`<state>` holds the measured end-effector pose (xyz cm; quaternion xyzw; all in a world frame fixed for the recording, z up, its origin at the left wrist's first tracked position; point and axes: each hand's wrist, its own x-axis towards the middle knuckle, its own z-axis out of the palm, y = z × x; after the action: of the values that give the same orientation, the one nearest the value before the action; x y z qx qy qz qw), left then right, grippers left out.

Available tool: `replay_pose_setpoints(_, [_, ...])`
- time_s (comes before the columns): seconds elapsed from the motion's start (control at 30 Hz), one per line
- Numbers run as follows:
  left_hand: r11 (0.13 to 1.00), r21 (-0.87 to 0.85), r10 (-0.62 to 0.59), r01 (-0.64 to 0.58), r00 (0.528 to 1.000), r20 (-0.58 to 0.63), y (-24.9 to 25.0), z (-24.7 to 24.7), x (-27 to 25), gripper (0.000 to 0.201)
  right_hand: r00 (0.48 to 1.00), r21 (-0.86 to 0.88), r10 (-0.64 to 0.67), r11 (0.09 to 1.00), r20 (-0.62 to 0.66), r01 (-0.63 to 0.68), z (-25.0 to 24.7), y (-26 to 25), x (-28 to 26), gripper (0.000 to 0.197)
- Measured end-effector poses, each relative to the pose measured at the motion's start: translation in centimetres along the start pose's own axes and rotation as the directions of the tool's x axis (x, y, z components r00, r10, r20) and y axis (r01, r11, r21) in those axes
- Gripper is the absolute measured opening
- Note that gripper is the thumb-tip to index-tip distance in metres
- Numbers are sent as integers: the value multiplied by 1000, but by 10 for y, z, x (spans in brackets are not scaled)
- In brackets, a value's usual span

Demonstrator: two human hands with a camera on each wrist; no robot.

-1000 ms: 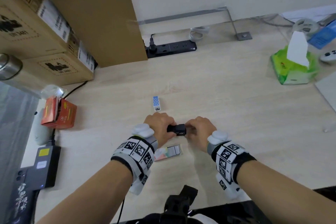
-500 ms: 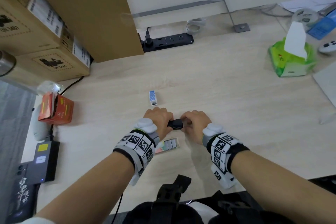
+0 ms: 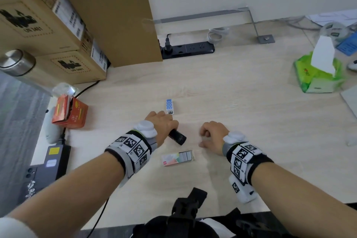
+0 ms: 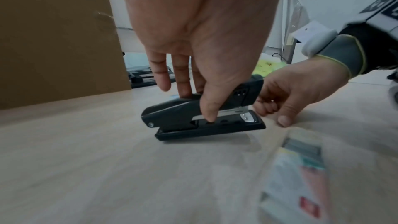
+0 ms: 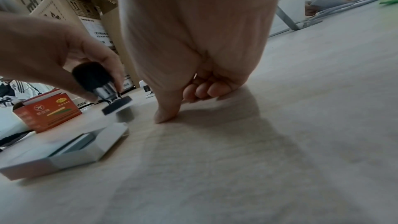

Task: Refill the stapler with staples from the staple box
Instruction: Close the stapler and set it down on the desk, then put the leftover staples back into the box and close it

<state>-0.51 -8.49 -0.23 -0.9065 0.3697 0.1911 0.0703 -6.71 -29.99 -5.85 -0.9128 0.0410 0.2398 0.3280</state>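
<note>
A black stapler (image 3: pixel 177 137) (image 4: pixel 202 117) (image 5: pixel 101 88) stands closed on the light wooden desk (image 3: pixel 241 102). My left hand (image 3: pixel 162 125) (image 4: pixel 193 57) holds it from above, thumb on its near side and fingers behind. My right hand (image 3: pixel 210 135) (image 5: pixel 189 67) (image 4: pixel 288 94) is apart from the stapler, to its right, fingers curled on nothing, thumb tip touching the desk. The open staple box (image 3: pixel 177 157) (image 4: pixel 297 173) (image 5: pixel 60 151) lies just in front of the stapler, grey staple strips showing in its tray.
A small blue dotted box (image 3: pixel 169 106) lies just beyond my left hand. An orange carton (image 3: pixel 69 114) sits at the left. Cardboard boxes (image 3: pixel 58 25) and a power strip (image 3: pixel 189 49) stand at the back, a green tissue pack (image 3: pixel 318 75) at the right.
My right hand has let go of the stapler and drawn off to the right. The left hand keeps the stapler, whose front end now points toward the near right.
</note>
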Motion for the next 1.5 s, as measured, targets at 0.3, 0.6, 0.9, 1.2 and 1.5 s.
replay_pose_setpoints(0.3, [919,378,113,-113,993,23,-94,-9,-14,29,999,-93,-19,995,28,21,-1,0,3,24])
replay_pose_setpoints(0.6, [893,422,190,-160,981,-31,-120,19,-10,33,999,-105,-24,994,42,29,-3,-1,3,28])
replay_pose_setpoints(0.9, [929,346,172,-130,981,-91,-117,22,-10,32,999,-87,2,996,44,2,-2,-1,9,34])
replay_pose_setpoints(1.2, [993,73,-85,97,984,-156,-98,0,20,63,1000,-59,-4,998,29,5,-2,2,9,34])
replay_pose_setpoints(1.5, [998,60,-22,14,990,138,-49,-2,63,58,998,-80,-29,996,51,33,-3,2,10,33])
